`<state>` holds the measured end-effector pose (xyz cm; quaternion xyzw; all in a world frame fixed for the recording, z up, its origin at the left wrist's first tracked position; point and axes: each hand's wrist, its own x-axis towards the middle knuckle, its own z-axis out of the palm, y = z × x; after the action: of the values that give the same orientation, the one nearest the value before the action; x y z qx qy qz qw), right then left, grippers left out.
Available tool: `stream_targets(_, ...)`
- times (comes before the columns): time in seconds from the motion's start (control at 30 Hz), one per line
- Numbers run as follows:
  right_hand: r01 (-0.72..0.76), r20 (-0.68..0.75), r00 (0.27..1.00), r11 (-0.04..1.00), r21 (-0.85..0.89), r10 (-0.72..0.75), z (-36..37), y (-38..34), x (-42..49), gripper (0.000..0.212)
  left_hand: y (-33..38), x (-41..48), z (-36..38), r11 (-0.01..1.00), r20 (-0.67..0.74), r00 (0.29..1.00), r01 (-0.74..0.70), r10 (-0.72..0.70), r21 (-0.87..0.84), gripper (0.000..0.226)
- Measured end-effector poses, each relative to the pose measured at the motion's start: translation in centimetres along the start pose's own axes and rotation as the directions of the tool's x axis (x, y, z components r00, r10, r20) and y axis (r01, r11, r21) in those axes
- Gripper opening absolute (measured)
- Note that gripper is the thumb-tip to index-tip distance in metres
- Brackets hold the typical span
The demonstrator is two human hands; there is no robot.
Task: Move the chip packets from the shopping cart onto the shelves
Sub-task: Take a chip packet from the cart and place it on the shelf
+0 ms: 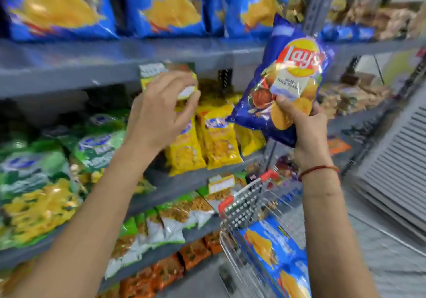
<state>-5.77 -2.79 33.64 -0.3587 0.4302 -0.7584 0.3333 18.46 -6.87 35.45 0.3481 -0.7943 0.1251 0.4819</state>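
At the lower right of the frame, nearest me, the shopping cart (244, 207) held at least one more blue packet (274, 249) lying flat in its wire basket; above it, right of centre, my right hand (309, 136) was clenched on the lower edge of a blue Lay's packet (288, 78), thumb across the front and fingers behind, holding it upright and tilted in the air, clear of the shelves; I judged it light, puffed and slippery, with brittle chips inside, best pinched by a bottom corner or the crimped seam rather than squeezed across the belly; left of centre, my left hand (161, 111) was curled round a small green-and-yellow packet (170, 76) at the front of the middle shelf (202, 177), just above the yellow packets (207, 141), though blur hid how tightly I gripped; farthest off, along the upper left, large blue bags (161, 5) stood in a row on the top shelf (92, 60).
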Motion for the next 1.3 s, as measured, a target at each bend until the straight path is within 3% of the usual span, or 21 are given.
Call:
stream_targets(0.07,0.047,0.102,0.993,0.998,0.046,-0.052,4.7,-2.4,-0.3,0.061,-1.4,1.3,-4.5,0.995,-0.105,0.994,0.038,-0.028,0.094,0.025)
stream_targets(0.2,0.102,0.276,0.952,0.986,0.132,-0.135,13.1,-5.1,-1.4,0.037,-5.0,1.6,-12.4,0.947,-0.239,0.967,0.155,-0.087,0.283,0.027)
stream_targets(0.47,0.034,0.549,0.826,0.983,0.179,-0.128,29.3,-5.5,-6.1,0.024,-11.2,-3.6,-23.9,0.72,-0.297,0.887,0.462,-0.355,0.519,0.049)
stream_targets(0.77,0.059,0.682,0.723,0.993,0.099,-0.111,41.5,-1.1,-10.6,0.043,-14.8,-7.4,-26.5,0.548,-0.136,0.802,0.511,-0.582,0.663,0.077)
stream_targets(1.0,0.145,0.725,0.687,0.988,-0.058,-0.058,47.6,3.6,-11.8,0.107,-15.8,-8.9,-26.2,0.51,-0.077,0.807,0.441,-0.586,0.739,0.081)
stream_targets(1.2,0.137,0.71,0.704,0.978,-0.157,0.015,48.0,4.0,-12.6,0.086,-16.2,-9.5,-25.8,0.542,-0.113,0.839,0.441,-0.533,0.715,0.075)
stream_targets(1.3,0.143,0.694,0.719,0.973,-0.181,0.023,47.6,4.1,-12.3,0.095,-16.3,-9.5,-25.7,0.536,-0.115,0.842,0.434,-0.527,0.724,0.075)
